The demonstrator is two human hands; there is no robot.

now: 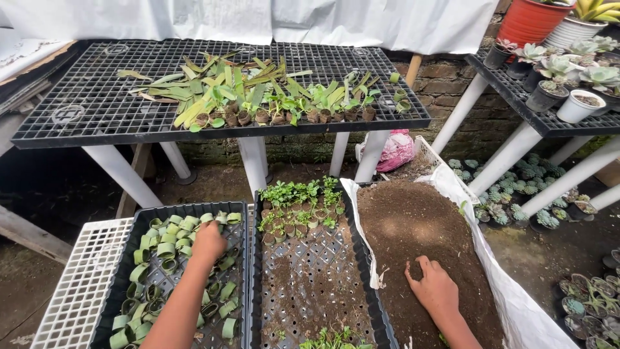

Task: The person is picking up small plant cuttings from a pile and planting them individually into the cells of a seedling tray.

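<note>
Head view: left hand (208, 242) reaches into the black plastic tray of green rolled leaf rings (161, 249), fingers curled down among the rings; whether its grip has closed on one cannot be told, the fingertips are hidden. Right hand (434, 286) lies on the heap of dark brown potting soil (413, 226) spread on a white plastic sack (516, 304), fingers bent and digging in, grip half-clenched on loose soil. Judgement: best done by pinching a single ring without crushing its roll and scooping only a small pinch of soil. Between the hands sits a black perforated seedling tray (310, 284), small green seedlings in rings (300, 203) at its far end, near half bare with soil crumbs. A white plastic grid tray (81, 278) lies just left of the ring tray. Beyond, a black mesh surface on white legs (84, 110) carries cut green leaf strips and potted cuttings (258, 97). Right: a second mesh surface with succulents in small pots (568, 71), more succulents on the floor. Nothing blocks either hand; the tray rim stands between soil and rings.
</note>
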